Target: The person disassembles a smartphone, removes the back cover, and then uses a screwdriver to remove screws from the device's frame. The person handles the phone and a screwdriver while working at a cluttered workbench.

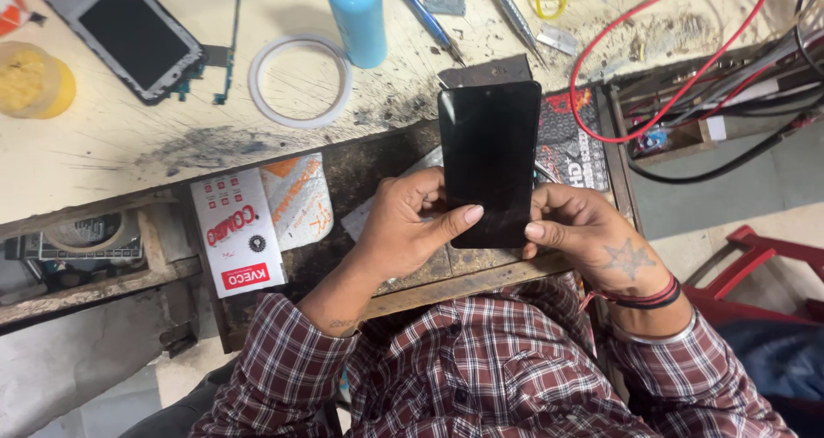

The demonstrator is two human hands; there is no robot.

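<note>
I hold a black smartphone [489, 159] upright over an open wooden drawer [446, 275], its dark screen facing me. My left hand [408, 223] grips its lower left edge, thumb pressed across the bottom of the screen. My right hand [588, 232] holds the lower right edge, thumb resting at the side. Both wrists come out of plaid shirt sleeves; the right wrist wears red and black bands.
On the worn bench lie a disassembled phone [129, 35], a white tape ring [300, 79], a blue bottle [357, 18], a yellow tub [30, 79], pens and tweezers [506, 9]. Red and black wires [687, 86] run at the right. White boxes [236, 232] sit in the drawer.
</note>
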